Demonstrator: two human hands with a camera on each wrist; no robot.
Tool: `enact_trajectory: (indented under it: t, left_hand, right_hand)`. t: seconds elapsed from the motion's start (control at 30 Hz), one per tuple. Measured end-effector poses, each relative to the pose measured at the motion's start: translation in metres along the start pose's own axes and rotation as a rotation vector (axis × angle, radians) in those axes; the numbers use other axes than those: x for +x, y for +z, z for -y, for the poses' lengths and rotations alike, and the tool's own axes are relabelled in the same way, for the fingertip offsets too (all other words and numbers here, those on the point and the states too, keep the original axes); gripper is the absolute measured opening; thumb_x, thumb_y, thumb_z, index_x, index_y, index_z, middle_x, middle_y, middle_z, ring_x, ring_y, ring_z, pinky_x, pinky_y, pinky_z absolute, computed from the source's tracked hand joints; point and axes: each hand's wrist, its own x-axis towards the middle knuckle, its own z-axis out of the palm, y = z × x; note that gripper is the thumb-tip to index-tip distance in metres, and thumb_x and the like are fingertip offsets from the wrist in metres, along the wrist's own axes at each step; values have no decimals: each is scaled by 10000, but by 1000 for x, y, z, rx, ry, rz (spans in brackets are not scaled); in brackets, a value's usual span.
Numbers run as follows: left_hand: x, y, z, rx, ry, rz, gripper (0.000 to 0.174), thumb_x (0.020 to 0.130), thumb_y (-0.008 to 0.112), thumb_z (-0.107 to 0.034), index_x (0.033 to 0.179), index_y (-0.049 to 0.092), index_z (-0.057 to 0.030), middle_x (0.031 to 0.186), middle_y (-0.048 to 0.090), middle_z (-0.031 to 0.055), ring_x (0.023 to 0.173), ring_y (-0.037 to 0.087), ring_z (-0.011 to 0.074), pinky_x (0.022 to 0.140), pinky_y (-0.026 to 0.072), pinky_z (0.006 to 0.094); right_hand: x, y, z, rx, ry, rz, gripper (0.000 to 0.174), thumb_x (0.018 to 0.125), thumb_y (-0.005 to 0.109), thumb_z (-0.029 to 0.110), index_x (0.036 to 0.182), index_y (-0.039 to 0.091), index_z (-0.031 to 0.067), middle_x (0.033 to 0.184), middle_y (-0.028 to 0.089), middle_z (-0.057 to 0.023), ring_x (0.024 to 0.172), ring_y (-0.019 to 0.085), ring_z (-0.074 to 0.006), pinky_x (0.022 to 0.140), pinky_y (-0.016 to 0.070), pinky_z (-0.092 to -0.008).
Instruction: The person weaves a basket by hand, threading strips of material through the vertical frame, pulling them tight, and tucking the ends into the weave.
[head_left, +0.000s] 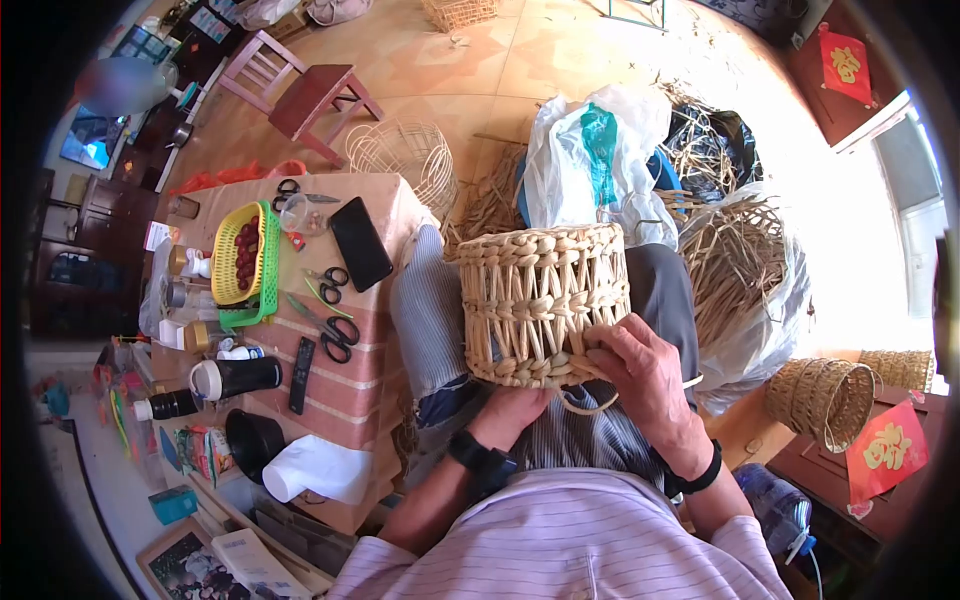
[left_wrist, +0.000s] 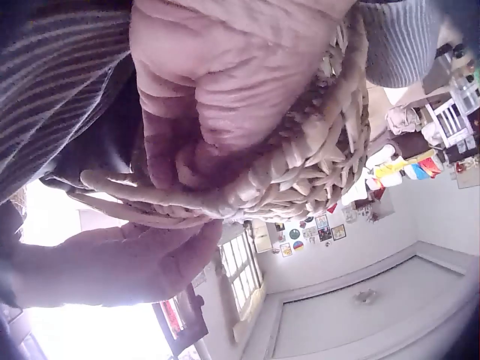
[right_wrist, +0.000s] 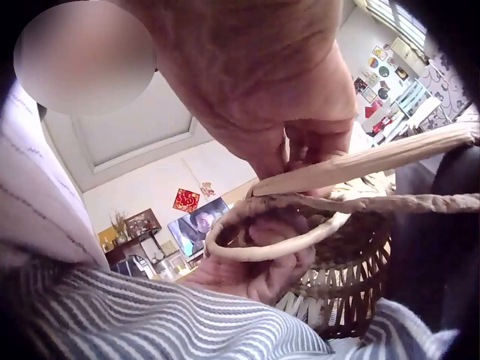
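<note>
A woven straw basket (head_left: pixel 545 300) with braided rims rests on the person's lap. The left hand (head_left: pixel 515 410) is under its near edge, mostly hidden there in the head view; in the left wrist view the left hand (left_wrist: pixel 232 82) curls its fingers round the rim (left_wrist: pixel 300 142). At the near right edge the right hand (head_left: pixel 650 375) pinches the rim and strands with thumb and fingers. A loop of straw cord (head_left: pixel 590 408) hangs below the rim. In the right wrist view the cord loop (right_wrist: pixel 277 251) and a flat strand (right_wrist: pixel 367 165) run by the right hand (right_wrist: pixel 262 82).
Left of the lap, a cloth-covered table (head_left: pixel 350 400) bears scissors (head_left: pixel 340 338), a phone (head_left: pixel 362 243) and a yellow basket (head_left: pixel 238 255). Bags of dry straw (head_left: pixel 735 260) stand ahead and right. Another woven basket (head_left: pixel 820 402) lies at the right. A wire-like basket frame (head_left: pixel 400 155) stands beyond the table.
</note>
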Motion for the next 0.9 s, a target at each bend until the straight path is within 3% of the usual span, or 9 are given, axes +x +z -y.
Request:
enact_trajectory:
  t: [0.07,0.2,0.37,0.4,0.53,0.57,0.7,0.77,0.9]
  left_hand:
    - [-1,-8,11,80,56,21,544,1142,479,-425,1575,459,-98,1559,557,134,1382,594,312,1155,525,508]
    - [10,18,-17,-650,-114,-3,530,1128,517,-414,1551,492,-95,1550,559,136,1364,598,312,1132,532,505]
    - [12,16,-30,1448,425,83,477,1105,605,-296,1518,524,-72,1536,561,122,1331,599,289,1144,511,442]
    - [8,18,-38,1507,454,77,477,1099,619,-277,1518,525,-71,1535,560,119,1334,594,284,1157,497,425]
    - [-11,8,-44,978,201,60,536,1045,701,-230,1534,525,-98,1513,583,100,1351,581,276,1173,476,431]
    - [-15,15,-67,1069,215,111,580,1014,745,-218,1539,523,-112,1498,596,90,1357,578,271,1163,484,450]
    - [-18,69,-122,-496,-113,101,581,947,825,-214,1475,588,-167,1468,621,36,1339,599,235,1072,524,478]
    - [-17,88,-135,-463,-286,-156,588,936,851,-251,1455,594,-152,1416,638,38,1285,612,223,996,547,455]
    - [0,123,-139,-470,-361,-481,448,930,872,-264,1301,667,-120,1146,722,21,999,685,164,779,567,350]
  right_hand:
    - [0,0,-1,-16,9,5,283,883,818,144,1152,736,108,933,663,-91,817,714,-333,700,576,-431]
    - [0,-1,3,-27,23,3,264,880,818,156,1131,748,112,923,657,-84,799,713,-322,689,578,-428]
    - [-1,4,7,-144,-72,-56,144,893,795,141,1016,745,86,882,642,-79,776,708,-290,676,583,-413]
    - [0,4,8,-165,-89,-75,123,897,790,139,993,742,80,873,639,-77,772,708,-284,674,584,-408]
    - [-6,-10,-25,60,41,-242,78,941,703,2,1000,706,52,849,665,-78,687,680,-201,615,548,-315]
    - [-16,-23,-23,689,438,-243,87,1008,628,-30,1024,683,35,881,696,-39,735,665,-117,638,542,-299]
    - [-29,-18,-53,1149,404,-173,127,1134,549,162,1128,593,44,1112,735,-113,975,708,-166,947,555,-329]
    - [-14,-14,-33,1322,367,-176,140,1158,498,198,1141,536,65,1203,707,-149,1081,729,-259,1042,543,-386]
    - [15,-2,-17,1554,274,-47,160,1162,525,238,1114,517,85,898,604,-32,811,623,-160,820,513,-316]
